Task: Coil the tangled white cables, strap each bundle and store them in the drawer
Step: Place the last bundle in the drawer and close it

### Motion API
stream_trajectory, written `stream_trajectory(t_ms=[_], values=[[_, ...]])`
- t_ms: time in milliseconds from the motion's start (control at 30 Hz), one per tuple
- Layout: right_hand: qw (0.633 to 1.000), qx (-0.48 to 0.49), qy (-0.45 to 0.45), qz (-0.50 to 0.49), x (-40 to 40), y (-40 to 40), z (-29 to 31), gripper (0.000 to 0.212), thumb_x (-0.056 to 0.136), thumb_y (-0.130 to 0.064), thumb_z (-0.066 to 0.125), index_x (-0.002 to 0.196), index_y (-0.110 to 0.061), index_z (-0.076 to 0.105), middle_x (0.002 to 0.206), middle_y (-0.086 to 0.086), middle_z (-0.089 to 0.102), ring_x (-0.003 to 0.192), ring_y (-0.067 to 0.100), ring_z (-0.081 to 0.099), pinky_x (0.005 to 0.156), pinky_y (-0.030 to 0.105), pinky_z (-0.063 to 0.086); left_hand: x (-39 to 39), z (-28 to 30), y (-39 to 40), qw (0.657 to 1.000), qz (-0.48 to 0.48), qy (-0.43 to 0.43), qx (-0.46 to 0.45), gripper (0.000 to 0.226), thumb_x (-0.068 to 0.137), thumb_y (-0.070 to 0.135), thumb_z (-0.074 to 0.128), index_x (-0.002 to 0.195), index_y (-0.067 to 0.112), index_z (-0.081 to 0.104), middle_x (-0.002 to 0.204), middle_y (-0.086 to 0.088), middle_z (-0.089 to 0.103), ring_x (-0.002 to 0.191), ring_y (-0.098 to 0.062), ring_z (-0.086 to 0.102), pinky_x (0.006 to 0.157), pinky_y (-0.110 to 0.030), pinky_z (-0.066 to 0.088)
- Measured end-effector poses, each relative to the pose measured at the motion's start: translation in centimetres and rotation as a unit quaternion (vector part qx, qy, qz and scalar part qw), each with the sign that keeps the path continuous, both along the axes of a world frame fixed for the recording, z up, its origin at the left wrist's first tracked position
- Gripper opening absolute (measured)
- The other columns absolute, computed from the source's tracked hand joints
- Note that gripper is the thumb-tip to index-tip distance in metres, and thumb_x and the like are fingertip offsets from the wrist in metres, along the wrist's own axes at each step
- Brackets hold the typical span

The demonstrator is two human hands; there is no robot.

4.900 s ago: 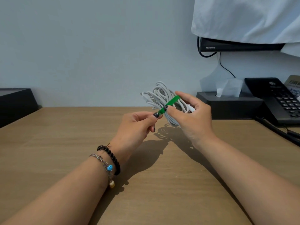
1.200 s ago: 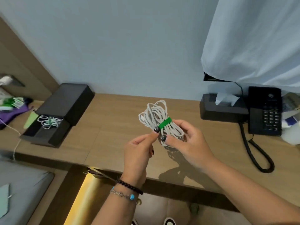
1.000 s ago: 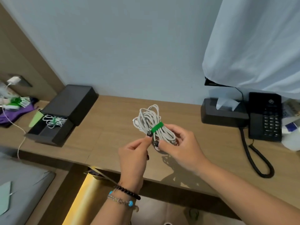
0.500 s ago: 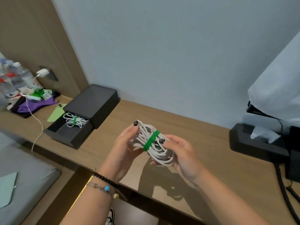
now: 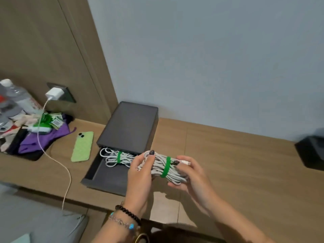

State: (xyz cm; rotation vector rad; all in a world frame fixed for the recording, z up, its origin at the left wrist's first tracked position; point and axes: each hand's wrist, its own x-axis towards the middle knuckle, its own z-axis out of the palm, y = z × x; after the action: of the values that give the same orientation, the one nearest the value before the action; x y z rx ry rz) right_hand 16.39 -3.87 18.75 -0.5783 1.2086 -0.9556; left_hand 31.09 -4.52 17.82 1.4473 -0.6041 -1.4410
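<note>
Fingers of both hands grip the strapped cable bundle (image 5: pixel 162 168)

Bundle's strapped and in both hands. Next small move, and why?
Probably carry the cable bundle left and lower it into the open drawer. The green strap is already wrapped around it, both the left hand and right hand hold it just right of the drawer, and another strapped bundle already lies inside with floor space free in front.

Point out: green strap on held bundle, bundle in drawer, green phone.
green strap (image 5: pixel 165 167), head view, middle of band.
bundle in drawer (image 5: pixel 112 157), head view, white coils.
green phone (image 5: pixel 82 146), head view, back centre.
</note>
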Motion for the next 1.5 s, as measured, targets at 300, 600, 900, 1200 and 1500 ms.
stream_trajectory(t_ms=[300,600,900,1200,1500], values=[[0.97,-0.029,0.205,0.127,11.7,-0.7,-3.6,0.042,0.078,-0.011,0.08,0.109,-0.03,0.058,0.101,-0.011,0.069,0.09,-0.002,0.068,0.073,0.021,0.057,12.5,-3.5,-3.0,0.995,0.008,-0.015,0.102,0.014,0.096,0.016,0.06,0.11,0.014,0.061,0.097,-0.011,0.072,0.077,-0.018,0.072,0.062,-0.027,0.056],[0.852,-0.238,0.411,0.218,13.6,-3.4,-8.1,0.057,0.079,-0.03,0.079,0.13,-0.02,0.055,0.125,-0.005,0.062,0.111,0.005,0.06,0.092,0.02,0.052,16.9,-5.9,-3.9,0.985,-0.065,-0.154,0.049,0.016,0.098,0.016,0.056,0.114,0.017,0.058,0.096,0.001,0.068,0.075,-0.005,0.068,0.055,-0.011,0.051],[0.819,-0.29,0.459,0.186,15.7,-3.1,-11.0,0.057,0.072,-0.022,0.084,0.124,-0.019,0.062,0.118,-0.005,0.066,0.104,0.005,0.06,0.092,0.012,0.045,21.0,-9.3,-3.1,0.859,-0.235,-0.437,-0.127,0.045,0.098,0.038,0.045,0.137,0.017,0.048,0.137,-0.002,0.053,0.124,-0.012,0.05,0.105,-0.026,0.041],[0.757,-0.259,0.562,0.209,18.3,-2.9,-12.4,0.053,0.088,-0.039,0.065,0.137,-0.024,0.05,0.138,-0.006,0.053,0.127,0.013,0.046,0.107,0.024,0.028,25.2,-12.5,-3.9,0.584,-0.463,-0.587,-0.317,0.077,0.086,0.046,0.05,0.149,0.007,0.03,0.153,-0.013,0.034,0.145,-0.026,0.024,0.115,-0.047,0.032],[0.614,-0.302,0.671,0.288,18.5,0.0,-13.8,0.085,0.09,-0.058,0.046,0.156,-0.014,0.016,0.161,0.009,0.023,0.15,0.027,0.017,0.12,0.045,0.02,25.3,-13.1,-5.2,0.512,-0.473,-0.627,-0.348,0.104,0.064,0.05,0.075,0.145,0.003,0.031,0.154,-0.017,0.028,0.142,-0.031,0.025,0.114,-0.053,0.028]])
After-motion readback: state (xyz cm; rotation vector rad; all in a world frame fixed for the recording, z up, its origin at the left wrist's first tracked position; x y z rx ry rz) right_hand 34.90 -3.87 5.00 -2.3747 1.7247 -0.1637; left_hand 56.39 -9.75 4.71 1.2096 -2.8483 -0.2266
